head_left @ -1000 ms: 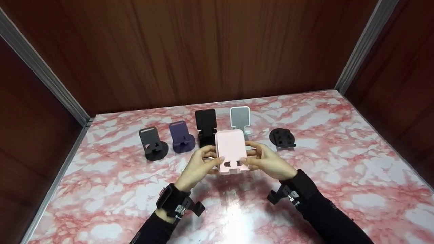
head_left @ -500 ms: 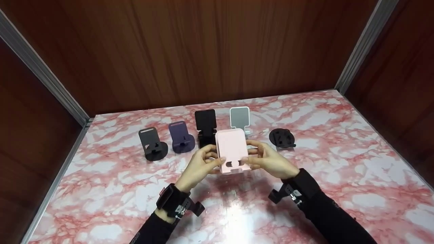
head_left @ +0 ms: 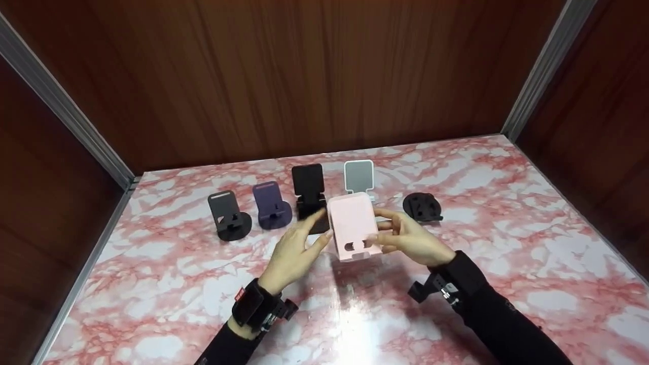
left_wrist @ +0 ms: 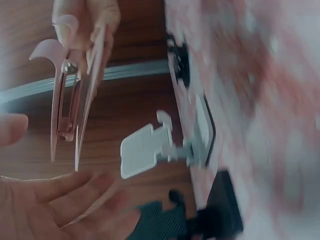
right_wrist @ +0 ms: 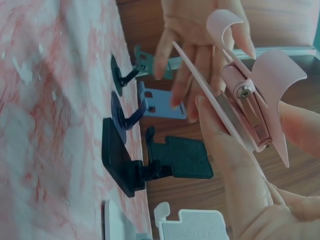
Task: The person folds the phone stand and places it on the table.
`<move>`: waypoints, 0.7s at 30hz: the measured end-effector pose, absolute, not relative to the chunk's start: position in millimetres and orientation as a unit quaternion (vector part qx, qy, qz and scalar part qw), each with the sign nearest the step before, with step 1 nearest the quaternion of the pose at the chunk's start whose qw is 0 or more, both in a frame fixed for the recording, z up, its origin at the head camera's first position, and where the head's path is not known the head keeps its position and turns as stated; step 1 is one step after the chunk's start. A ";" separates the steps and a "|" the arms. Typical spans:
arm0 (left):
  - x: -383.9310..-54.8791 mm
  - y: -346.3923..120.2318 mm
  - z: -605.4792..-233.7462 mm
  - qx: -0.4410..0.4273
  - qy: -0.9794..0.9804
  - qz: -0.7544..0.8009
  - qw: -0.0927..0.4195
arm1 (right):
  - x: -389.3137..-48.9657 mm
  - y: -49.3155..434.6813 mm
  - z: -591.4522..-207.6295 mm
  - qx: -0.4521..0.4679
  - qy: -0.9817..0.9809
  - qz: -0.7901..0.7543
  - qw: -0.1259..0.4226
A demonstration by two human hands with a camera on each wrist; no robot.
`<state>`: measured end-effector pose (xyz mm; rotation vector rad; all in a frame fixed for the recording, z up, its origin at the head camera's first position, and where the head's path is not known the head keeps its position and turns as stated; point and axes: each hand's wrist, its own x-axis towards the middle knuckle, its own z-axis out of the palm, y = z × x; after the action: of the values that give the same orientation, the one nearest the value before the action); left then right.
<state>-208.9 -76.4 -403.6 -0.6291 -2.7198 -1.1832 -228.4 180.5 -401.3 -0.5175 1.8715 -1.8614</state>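
A pink folding phone stand (head_left: 353,223), folded nearly flat, is held up over the table in my right hand (head_left: 413,238). My right thumb lies on its front near two cut-outs, and the fingers (right_wrist: 225,160) are behind its back panel. Close to the stand's left edge is my left hand (head_left: 291,256), its thumb and fingers spread apart. In the left wrist view a gap shows between the left fingers (left_wrist: 75,200) and the pink stand (left_wrist: 92,75). Metal hinge pins show between the folded panels in the right wrist view.
Behind the hands stand a dark grey phone stand (head_left: 225,208), a purple one (head_left: 268,200), a black one (head_left: 308,182) and a white-framed grey one (head_left: 359,175). A folded black round stand (head_left: 422,207) lies to the right. Wooden walls (head_left: 324,76) enclose the marbled table (head_left: 167,284).
My left hand has let go of the pink stand and opened beside it. The right hand has shifted slightly right with the stand, which has tilted a little.
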 end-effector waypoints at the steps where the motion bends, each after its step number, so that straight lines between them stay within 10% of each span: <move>1: -207.7 -77.2 -403.7 -0.211 -0.905 -0.364 0.070 | -228.3 181.8 -401.8 -0.184 0.683 -0.671 0.223; 21: -200.3 -98.9 -427.7 -0.195 -0.956 -0.141 0.169 | -228.8 209.6 -412.1 -0.151 0.683 -0.674 0.236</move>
<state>-200.3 -98.9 -427.7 -0.5542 -2.7178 -0.4020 -228.8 209.6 -412.1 -0.4139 1.8738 -1.8487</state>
